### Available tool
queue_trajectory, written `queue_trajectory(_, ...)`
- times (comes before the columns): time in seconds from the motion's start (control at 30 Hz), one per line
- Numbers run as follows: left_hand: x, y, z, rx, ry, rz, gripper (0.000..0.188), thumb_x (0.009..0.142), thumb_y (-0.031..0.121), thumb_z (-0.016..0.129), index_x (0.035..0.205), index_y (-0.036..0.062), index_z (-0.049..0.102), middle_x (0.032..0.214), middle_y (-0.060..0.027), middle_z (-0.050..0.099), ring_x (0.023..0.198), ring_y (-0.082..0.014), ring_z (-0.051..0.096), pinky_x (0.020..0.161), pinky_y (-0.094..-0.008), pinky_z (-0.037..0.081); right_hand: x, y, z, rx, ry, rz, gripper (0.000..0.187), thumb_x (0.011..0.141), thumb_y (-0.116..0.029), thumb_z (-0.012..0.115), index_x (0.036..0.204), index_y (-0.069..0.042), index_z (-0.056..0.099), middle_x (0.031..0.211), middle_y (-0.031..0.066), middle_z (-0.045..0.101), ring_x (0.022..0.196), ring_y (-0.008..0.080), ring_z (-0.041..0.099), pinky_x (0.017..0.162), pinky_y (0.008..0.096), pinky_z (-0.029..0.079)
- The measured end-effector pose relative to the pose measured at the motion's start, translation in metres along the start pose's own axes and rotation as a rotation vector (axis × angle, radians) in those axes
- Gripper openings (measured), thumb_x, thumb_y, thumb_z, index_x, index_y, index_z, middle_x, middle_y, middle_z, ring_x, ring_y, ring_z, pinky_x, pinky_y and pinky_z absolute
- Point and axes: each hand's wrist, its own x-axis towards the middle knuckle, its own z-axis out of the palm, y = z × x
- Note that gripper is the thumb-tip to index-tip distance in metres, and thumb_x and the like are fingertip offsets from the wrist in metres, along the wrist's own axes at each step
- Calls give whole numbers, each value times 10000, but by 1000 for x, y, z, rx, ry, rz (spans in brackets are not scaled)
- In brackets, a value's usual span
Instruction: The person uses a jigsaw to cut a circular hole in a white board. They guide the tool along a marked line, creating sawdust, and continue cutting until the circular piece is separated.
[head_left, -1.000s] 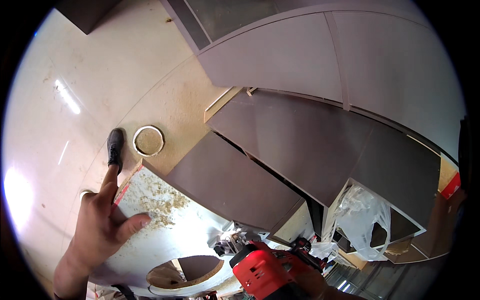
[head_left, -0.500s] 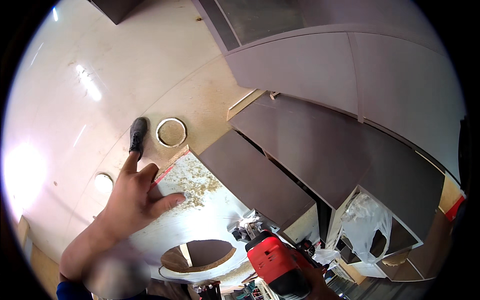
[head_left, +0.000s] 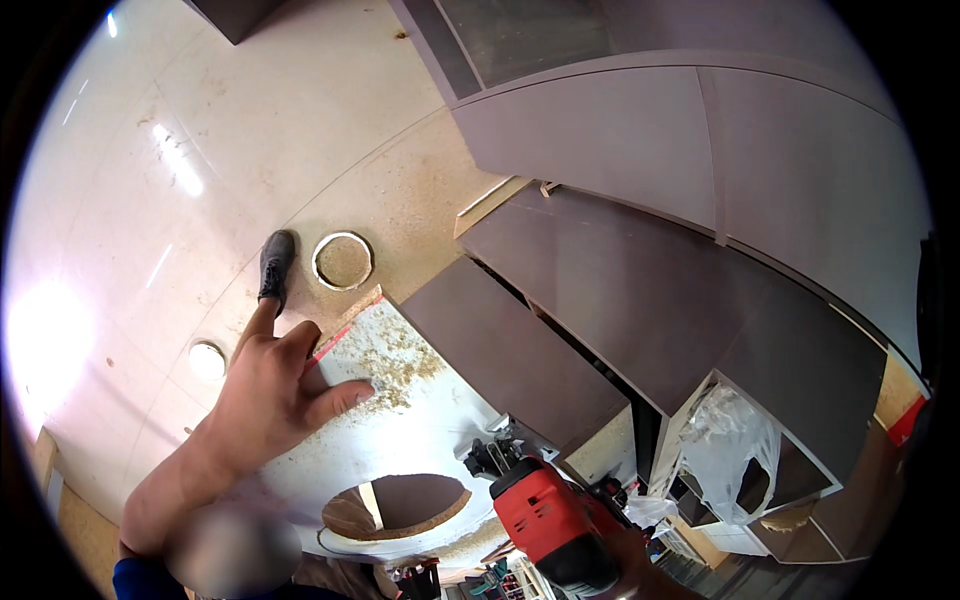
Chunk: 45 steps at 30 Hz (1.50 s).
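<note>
My left hand [head_left: 275,390] grips the edge of a white board [head_left: 400,450], its thumb flat on top and its fingers over the red-marked side. Sawdust [head_left: 385,360] lies scattered beside the thumb. A large round hole [head_left: 420,500] opens through the board nearer to me. To the right of the hole, my right hand [head_left: 635,570] is wrapped around a red and black jigsaw [head_left: 545,510]. Its metal front end is at the board's right edge; whether the blade touches the board cannot be made out.
Brown panels [head_left: 530,350] lie just right of the board, with a tall cabinet [head_left: 600,140] behind them. A clear plastic bag [head_left: 730,450] hangs at an open box on the right. A white-edged ring [head_left: 342,262], a round disc [head_left: 207,361] and a dark shoe [head_left: 277,268] are on the floor.
The jigsaw's front end has shifted and turned slightly at the board's edge. My left hand keeps its hold almost unmoved.
</note>
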Motion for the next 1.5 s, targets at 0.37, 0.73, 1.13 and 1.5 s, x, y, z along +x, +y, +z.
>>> queue_trajectory(0.37, -2, 7, -8, 51, -40, -17, 559, 845, 526, 761, 759, 21, 538, 544, -153, 544, 581, -395, 575, 948, -446, 417, -6, -4, 5, -8, -1, -3, 852, 790, -155, 786, 1508, 65, 384, 1427, 196, 559, 1267, 237, 588, 1089, 382, 441)
queue_trajectory(0.73, 0, 15, -13, -74, -121, -183, 561, 796, 479, 827, 787, -23, 575, 692, -189, 535, 872, -379, 482, 726, -490, 467, -6, -14, 13, -45, -18, -27, 855, 788, -138, 791, 1506, 78, 380, 1424, 201, 560, 1261, 232, 590, 1085, 383, 443)
queue_trajectory(1.13, -1, 22, -16, -88, -130, -215, 582, 808, 515, 802, 786, -20, 574, 673, -211, 520, 877, -389, 508, 717, -496, 477, 0, -10, 10, -4, -5, 4, 946, 729, -156, 831, 1516, 68, 358, 1427, 196, 556, 1266, 268, 589, 1097, 407, 441)
queue_trajectory(1.5, -3, 17, -8, -62, -57, -50, 476, 993, 417, 623, 781, 3, 526, 568, -187, 540, 613, -405, 578, 669, -466, 458, -1, -28, 11, 47, -8, 97, 1206, 488, -101, 882, 1545, 18, 316, 1425, 147, 555, 1291, 241, 551, 1122, 403, 395)
